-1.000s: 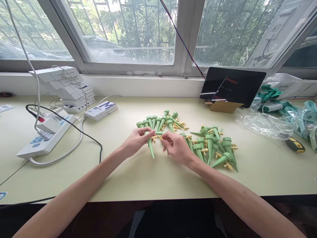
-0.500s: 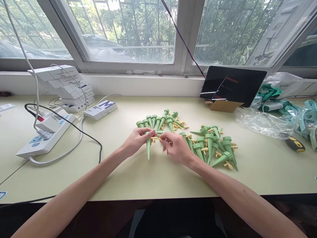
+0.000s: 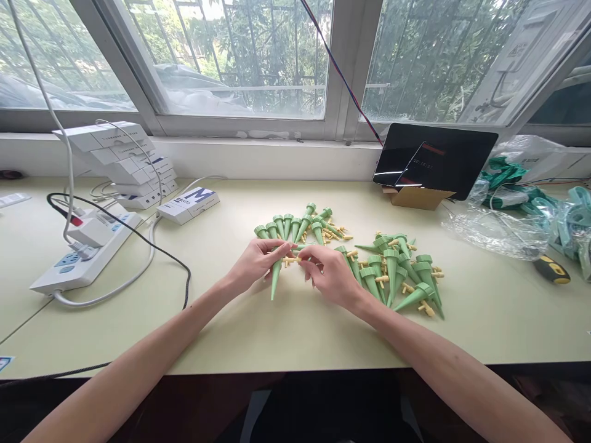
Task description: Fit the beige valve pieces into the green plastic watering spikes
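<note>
My left hand (image 3: pixel 256 263) is closed on a green spike (image 3: pixel 276 281) whose tip points down toward the table's front. Close by on the right, my right hand (image 3: pixel 329 271) pinches a small yellow fitting (image 3: pixel 290 261), which lies between the two hands. How the fitting meets the spike is hidden by the fingers. Behind my hands lies a group of green spikes (image 3: pixel 295 227) with small yellow pieces (image 3: pixel 333 230) beside it. To the right of my right hand is a larger pile of green spikes (image 3: pixel 391 271) with yellow fittings among them.
A power strip (image 3: pixel 85 261) with cables and a stack of white boxes (image 3: pixel 133 163) stand at left, a single white box (image 3: pixel 188 205) nearby. A black tablet (image 3: pixel 431 160) leans on a cardboard box (image 3: pixel 418 198) at back right. Plastic wrap (image 3: pixel 498 231) and a yellow-black tool (image 3: pixel 551 269) lie right.
The lower tip of the green spike in my left hand has swung slightly left and down. Both hands stay close together in nearly the same place.
</note>
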Tool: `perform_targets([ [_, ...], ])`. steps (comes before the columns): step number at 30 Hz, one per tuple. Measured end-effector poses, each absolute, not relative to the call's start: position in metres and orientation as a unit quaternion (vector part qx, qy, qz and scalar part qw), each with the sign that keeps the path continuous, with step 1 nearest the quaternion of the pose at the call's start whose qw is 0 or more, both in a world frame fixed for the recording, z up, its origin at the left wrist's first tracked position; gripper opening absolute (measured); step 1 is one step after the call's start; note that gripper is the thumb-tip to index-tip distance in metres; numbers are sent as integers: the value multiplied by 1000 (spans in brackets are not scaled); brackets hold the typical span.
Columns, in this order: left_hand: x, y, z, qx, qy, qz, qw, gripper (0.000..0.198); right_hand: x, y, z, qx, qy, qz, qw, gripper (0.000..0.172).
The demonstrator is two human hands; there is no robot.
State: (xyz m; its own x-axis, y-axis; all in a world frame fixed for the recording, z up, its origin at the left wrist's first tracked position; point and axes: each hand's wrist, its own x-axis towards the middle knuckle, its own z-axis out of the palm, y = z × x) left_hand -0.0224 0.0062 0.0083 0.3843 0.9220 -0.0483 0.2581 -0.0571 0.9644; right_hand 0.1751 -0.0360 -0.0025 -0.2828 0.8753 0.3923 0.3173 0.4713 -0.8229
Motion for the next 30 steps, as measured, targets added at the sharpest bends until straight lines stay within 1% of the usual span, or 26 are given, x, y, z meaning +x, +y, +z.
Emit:
perform_targets([
  [5, -18, 2, 16, 655, 448, 325, 515, 48, 176, -36, -3, -405, -738, 309, 443, 12],
  [9, -17, -1, 20, 660, 440, 321, 518, 42, 176, -36, -2, -410, -736, 300, 448, 11],
  [16, -20, 1, 16, 671, 435, 335, 499, 37, 177, -33, -5, -420, -732, 289, 452, 10],
  [24, -21, 3, 13, 655, 426, 359, 510, 42, 177, -32, -6, -417, -734, 273, 462, 9],
  [30, -21, 5, 12, 652, 409, 363, 526, 39, 178, -32, -7, -422, -732, 261, 467, 9],
])
